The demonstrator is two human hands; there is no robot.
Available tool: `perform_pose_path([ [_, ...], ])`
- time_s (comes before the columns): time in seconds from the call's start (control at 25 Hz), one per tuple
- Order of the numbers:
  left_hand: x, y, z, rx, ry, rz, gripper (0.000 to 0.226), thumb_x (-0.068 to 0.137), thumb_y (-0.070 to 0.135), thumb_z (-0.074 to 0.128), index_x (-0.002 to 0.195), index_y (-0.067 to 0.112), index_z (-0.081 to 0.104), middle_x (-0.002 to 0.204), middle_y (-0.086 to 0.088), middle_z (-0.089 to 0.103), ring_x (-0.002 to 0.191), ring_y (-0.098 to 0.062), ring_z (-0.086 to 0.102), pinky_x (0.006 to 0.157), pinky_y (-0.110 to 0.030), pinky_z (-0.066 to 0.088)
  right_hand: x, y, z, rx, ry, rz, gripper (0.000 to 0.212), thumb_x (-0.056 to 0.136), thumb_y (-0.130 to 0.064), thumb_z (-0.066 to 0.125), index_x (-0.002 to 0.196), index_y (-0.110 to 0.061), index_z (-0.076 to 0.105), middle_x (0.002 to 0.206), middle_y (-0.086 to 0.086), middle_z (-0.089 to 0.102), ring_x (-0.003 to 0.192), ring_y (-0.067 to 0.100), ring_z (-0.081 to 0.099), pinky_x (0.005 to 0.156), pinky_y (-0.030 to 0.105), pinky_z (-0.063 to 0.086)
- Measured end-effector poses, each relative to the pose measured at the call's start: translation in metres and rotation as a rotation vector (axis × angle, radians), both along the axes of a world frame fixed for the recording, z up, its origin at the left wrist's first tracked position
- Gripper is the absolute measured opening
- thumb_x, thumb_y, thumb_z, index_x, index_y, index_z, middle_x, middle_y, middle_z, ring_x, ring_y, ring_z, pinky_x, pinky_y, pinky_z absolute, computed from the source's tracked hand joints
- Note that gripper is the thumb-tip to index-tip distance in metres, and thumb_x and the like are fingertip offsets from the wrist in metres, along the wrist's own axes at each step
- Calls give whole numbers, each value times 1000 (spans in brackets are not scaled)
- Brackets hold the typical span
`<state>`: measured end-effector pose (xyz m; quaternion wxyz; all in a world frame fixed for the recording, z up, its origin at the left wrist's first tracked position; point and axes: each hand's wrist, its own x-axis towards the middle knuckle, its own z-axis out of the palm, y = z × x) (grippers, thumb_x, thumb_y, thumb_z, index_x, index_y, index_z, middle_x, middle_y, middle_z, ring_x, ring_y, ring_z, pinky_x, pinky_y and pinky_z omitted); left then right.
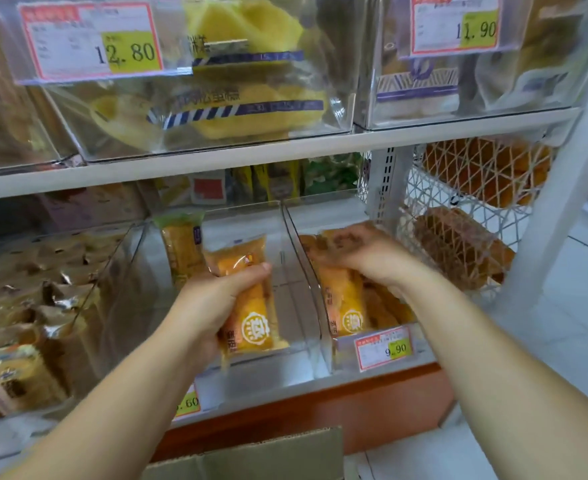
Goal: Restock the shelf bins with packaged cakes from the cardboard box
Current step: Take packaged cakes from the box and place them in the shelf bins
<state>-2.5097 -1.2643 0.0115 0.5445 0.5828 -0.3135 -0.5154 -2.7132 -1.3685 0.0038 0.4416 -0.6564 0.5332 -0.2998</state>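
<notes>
Head view: orange packaged cake sits in the left grip, fingers and thumb wrapped round its middle, pack slightly tilted, lower end at the front of the middle clear bin. One more pack stands upright at the back-left of that bin, just behind the held one

Right grip is in the right bin, palm down, fingers bent onto the orange packs piled there; blurred, so I cannot tell whether it holds one. 9.90 price tag on that bin's front

In the way: curved clear divider wall runs between the two grips, and the white shelf board overhangs both bins from above

Around:
- left bin packed with brown wrapped goods
- upper bins with yellow cakes, tags 12.80 and 11.90
- slotted shelf upright right behind the right grip
- white mesh basket beyond it, brown items inside
- cardboard box flap at the bottom edge, below the forearms
</notes>
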Motion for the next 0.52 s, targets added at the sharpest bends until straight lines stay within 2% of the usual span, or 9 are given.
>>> perform_pose_path([
  [0.12, -1, 4, -6, 33, 18, -43, 61, 51, 31, 83, 105, 7, 70, 89, -14, 76, 73, -27, 73, 72, -39, 58, 11, -4, -13, 131, -25, 50, 75, 77, -39, 78, 140, -23, 42, 128, -1, 60, 104, 16, 62, 78, 28, 51],
  [0.16, -1, 5, -6, 37, 21, -48, 59, 51, 32, 83, 104, 8, 70, 87, -13, 76, 72, -26, 73, 71, -38, 58, 5, -6, -12, 169, -22, 25, 73, 79, -38, 77, 140, -22, 40, 129, -2, 58, 107, 18, 59, 79, 31, 50],
  [0.24, 2, 7, -5, 45, 30, -45, 56, 53, 33, 81, 103, 10, 70, 87, -12, 76, 71, -26, 73, 71, -37, 57, -12, -7, -11, 214, 33, -9, 52, 82, -28, 76, 126, -16, 51, 124, 2, 61, 104, 19, 61, 82, 38, 54],
  [0.32, 1, 8, -4, 48, 40, -43, 56, 55, 33, 81, 105, 10, 70, 90, -14, 76, 75, -28, 73, 75, -39, 58, -20, -1, -13, 242, 89, 8, 45, 83, -16, 75, 124, -17, 55, 109, 5, 66, 90, 19, 64, 71, 36, 59],
  [0.4, -3, 11, -3, 50, 51, -57, 52, 58, 33, 80, 103, 10, 70, 91, -15, 76, 77, -29, 73, 76, -40, 58, -15, 9, -15, 243, 139, 65, 60, 82, -17, 75, 136, -28, 50, 99, -1, 65, 75, 16, 63, 51, 28, 56],
  [0.44, -6, 13, -2, 53, 51, -70, 49, 59, 33, 79, 101, 10, 71, 90, -15, 76, 76, -29, 73, 75, -40, 58, -12, 12, -17, 238, 149, 78, 65, 82, -18, 76, 139, -32, 47, 98, -4, 64, 72, 14, 62, 48, 25, 53],
  [0.52, -10, 17, 0, 58, 37, -93, 45, 61, 34, 78, 98, 9, 71, 88, -16, 76, 75, -29, 73, 74, -40, 59, -6, 15, -22, 205, 165, 87, 68, 84, -20, 74, 143, -32, 42, 97, -7, 62, 70, 12, 60, 50, 25, 52],
])
